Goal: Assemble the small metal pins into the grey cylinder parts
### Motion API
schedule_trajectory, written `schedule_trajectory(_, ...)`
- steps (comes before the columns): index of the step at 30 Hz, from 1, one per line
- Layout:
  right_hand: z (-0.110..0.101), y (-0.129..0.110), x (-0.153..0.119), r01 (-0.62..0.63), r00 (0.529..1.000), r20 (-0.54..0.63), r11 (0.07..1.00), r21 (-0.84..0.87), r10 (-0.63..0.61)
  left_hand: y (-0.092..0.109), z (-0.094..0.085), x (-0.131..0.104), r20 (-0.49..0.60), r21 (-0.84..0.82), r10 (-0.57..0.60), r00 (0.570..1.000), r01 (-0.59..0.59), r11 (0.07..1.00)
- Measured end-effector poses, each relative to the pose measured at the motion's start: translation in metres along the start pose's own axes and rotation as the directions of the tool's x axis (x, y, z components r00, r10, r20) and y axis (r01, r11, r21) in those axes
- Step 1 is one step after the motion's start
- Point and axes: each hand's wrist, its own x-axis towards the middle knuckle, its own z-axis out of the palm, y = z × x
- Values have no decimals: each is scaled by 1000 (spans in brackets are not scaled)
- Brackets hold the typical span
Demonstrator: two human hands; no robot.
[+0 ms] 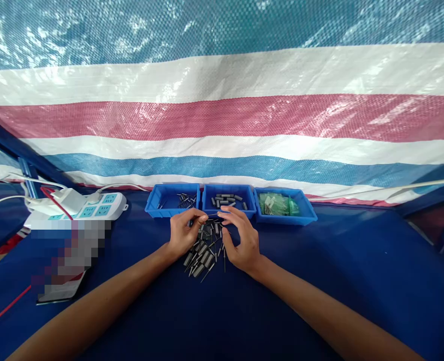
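My left hand (184, 231) is closed in a pinch at the near edge of the bins. A thin pin (212, 215), hard to make out, seems to stick out from its fingertips toward the right. Facing it, my right hand (242, 239) holds its thumb and fingers apart, the fingertips close to the pin's far end. Below and between both hands lies a loose pile of grey metal blocks and thin pins (204, 258). The middle blue bin (227, 213), just beyond the fingers, contains several short grey cylindrical pieces.
The left blue bin (154, 200) holds thin dark pins. In the right blue bin (295, 219) are green plastic bags with small parts. A white power strip (107, 205) with plugs and cables stands at left, near a partly blurred phone (62, 290). A striped tarp (222, 120) hangs behind.
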Motion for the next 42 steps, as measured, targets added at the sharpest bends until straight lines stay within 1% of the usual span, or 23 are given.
schedule_trajectory(3,1,-1,0,7,1000,8,1000,-7,-7,2,0,0,5,13,23,1000,-23,1000)
schedule_trajectory(6,2,-2,-2,90,995,47,996,-19,-89,4,1,0,63,50,113,992,-117,992)
schedule_trajectory(7,2,-2,-2,103,994,39,994,-33,-102,5,1,-1,56,65,124,991,-127,990)
schedule_trajectory(8,3,-2,-2,96,995,12,994,-53,-96,5,2,-1,28,79,111,993,-113,990)
schedule_trajectory(10,2,0,-2,31,997,-71,996,-88,-37,5,2,-1,-58,90,43,997,-38,995)
schedule_trajectory(11,2,1,-2,-4,995,-101,996,-95,-6,5,2,-1,-82,87,19,996,-12,996)
schedule_trajectory(12,1,3,-1,-26,993,-113,995,-93,15,5,2,-1,-83,83,11,997,-4,997)
schedule_trajectory(17,1,6,3,-77,992,-107,995,-70,69,5,3,1,-11,55,46,999,-46,997)
schedule_trajectory(20,1,6,4,-114,992,-63,991,-74,110,6,3,2,41,42,60,997,-61,997)
schedule_trajectory(23,2,7,4,-109,994,-32,990,-85,107,7,3,3,73,42,76,994,-79,996)
schedule_trajectory(27,4,8,4,-101,995,-34,992,-77,99,8,2,3,77,49,86,993,-90,995)
schedule_trajectory(38,5,7,3,-199,980,-2,977,-77,200,7,3,3,62,76,150,987,-154,985)
schedule_trajectory(40,5,7,4,-202,979,9,977,-74,204,9,4,2,68,78,142,988,-147,986)
schedule_trajectory(42,5,7,5,-208,978,20,976,-69,210,10,4,1,87,77,98,991,-105,991)
